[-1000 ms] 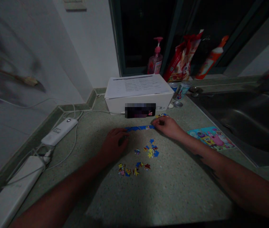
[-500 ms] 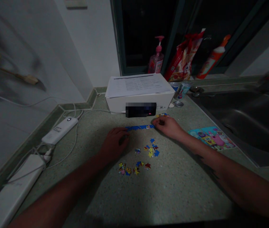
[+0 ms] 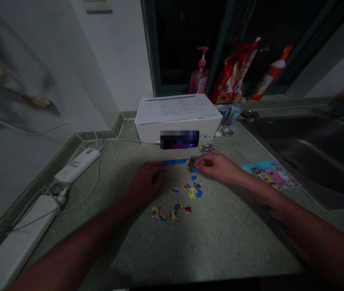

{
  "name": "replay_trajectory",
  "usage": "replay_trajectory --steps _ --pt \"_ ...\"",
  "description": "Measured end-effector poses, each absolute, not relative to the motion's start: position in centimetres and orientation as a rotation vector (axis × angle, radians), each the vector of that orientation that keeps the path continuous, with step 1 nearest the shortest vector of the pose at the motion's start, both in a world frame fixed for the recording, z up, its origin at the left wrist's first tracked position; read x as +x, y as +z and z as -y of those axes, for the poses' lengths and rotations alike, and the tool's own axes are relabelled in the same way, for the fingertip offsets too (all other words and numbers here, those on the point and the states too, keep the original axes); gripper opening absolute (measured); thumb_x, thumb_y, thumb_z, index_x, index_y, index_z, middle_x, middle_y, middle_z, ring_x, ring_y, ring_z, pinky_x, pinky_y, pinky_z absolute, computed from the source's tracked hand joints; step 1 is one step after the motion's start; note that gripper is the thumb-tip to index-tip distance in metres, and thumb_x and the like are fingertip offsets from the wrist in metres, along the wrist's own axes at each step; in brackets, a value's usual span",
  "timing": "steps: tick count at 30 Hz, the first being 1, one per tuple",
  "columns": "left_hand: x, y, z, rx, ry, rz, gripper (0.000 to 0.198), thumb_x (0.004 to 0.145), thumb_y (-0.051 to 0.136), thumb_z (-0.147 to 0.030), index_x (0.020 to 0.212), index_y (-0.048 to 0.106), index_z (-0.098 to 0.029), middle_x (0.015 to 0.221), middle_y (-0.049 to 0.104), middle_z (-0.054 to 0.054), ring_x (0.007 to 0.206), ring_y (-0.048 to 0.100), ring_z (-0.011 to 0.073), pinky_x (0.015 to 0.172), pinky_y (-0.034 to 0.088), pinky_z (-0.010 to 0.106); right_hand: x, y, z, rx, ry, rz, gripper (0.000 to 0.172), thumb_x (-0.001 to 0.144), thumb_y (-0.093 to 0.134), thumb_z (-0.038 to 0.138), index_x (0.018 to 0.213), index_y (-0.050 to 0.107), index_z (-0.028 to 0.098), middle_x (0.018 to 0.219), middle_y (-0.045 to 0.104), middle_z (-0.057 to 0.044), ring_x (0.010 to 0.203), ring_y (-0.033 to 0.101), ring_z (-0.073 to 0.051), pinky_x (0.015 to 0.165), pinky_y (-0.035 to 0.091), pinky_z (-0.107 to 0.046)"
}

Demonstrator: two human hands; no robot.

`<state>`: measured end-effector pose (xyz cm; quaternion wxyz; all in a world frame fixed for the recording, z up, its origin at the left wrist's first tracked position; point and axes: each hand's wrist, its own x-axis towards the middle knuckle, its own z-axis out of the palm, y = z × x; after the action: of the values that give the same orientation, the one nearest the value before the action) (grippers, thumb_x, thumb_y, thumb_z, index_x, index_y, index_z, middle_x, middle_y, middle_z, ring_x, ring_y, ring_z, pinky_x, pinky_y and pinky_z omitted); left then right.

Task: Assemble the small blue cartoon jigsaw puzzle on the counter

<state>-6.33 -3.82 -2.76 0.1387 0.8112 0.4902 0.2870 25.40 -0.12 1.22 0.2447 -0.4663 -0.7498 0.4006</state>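
A joined blue strip of puzzle pieces (image 3: 176,162) lies on the speckled counter in front of a white box (image 3: 176,119). My left hand (image 3: 145,182) rests on the counter at the strip's left end, fingers curled down. At the strip's right end my right hand (image 3: 213,164) pinches with thumb and fingers together. Loose puzzle pieces (image 3: 192,190) lie just below the strip. A second cluster of pieces (image 3: 169,212) lies nearer me, and a small pile (image 3: 208,148) sits behind my right hand.
A printed puzzle picture card (image 3: 269,174) lies beside the steel sink (image 3: 314,149) at right. White chargers and cables (image 3: 77,165) run along the left wall. Behind the box stand a pink pump bottle (image 3: 199,79), a red bag (image 3: 234,76), a can (image 3: 231,116) and an orange bottle (image 3: 269,74).
My right hand has slid a little left and toward me along the strip's right end. The left hand has stayed in place.
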Motion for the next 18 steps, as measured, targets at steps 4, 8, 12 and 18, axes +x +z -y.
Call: replay_trajectory --steps 4,8,12,18 --pt "-6.3 -2.6 3.9 2.353 0.841 -1.416 0.019 0.098 0.065 -0.026 0.113 0.078 -0.023 0.129 0.077 0.010 0.125 0.069 0.0304 0.114 0.055 0.057 23.7 1.6 2.5 -1.200 1.142 2.220 0.015 0.094 0.064 0.021 0.098 0.079 0.020 0.084 0.078 -0.002 0.072 0.068 -0.015 0.068 0.051 -0.028" --pt "-6.3 -2.4 4.0 2.366 0.834 -1.409 0.020 0.098 0.065 -0.024 0.114 0.078 -0.022 0.130 0.077 0.010 0.125 0.069 0.0295 0.115 0.055 0.055 23.1 2.6 4.3 -1.129 1.200 2.447 0.015 0.089 0.071 0.012 0.096 0.080 0.020 0.078 0.077 0.001 0.067 0.066 -0.013 0.065 0.047 -0.025" --pt "-6.3 -2.4 4.0 2.363 0.826 -1.409 0.020 0.098 0.066 -0.023 0.114 0.077 -0.023 0.130 0.077 0.010 0.125 0.069 0.0299 0.114 0.055 0.058 23.4 3.9 5.3 -1.112 1.237 2.623 0.012 0.092 0.076 0.015 0.096 0.081 0.024 0.079 0.078 0.003 0.069 0.070 -0.013 0.065 0.047 -0.025" --pt "-6.3 -2.5 3.9 2.359 0.845 -1.406 0.019 0.097 0.067 -0.022 0.113 0.077 -0.024 0.130 0.078 0.009 0.124 0.070 0.0306 0.114 0.055 0.061 25.5 4.0 3.5 -1.267 0.994 2.582 0.017 0.091 0.071 0.014 0.098 0.081 0.026 0.087 0.081 0.000 0.073 0.072 -0.017 0.066 0.047 -0.029"
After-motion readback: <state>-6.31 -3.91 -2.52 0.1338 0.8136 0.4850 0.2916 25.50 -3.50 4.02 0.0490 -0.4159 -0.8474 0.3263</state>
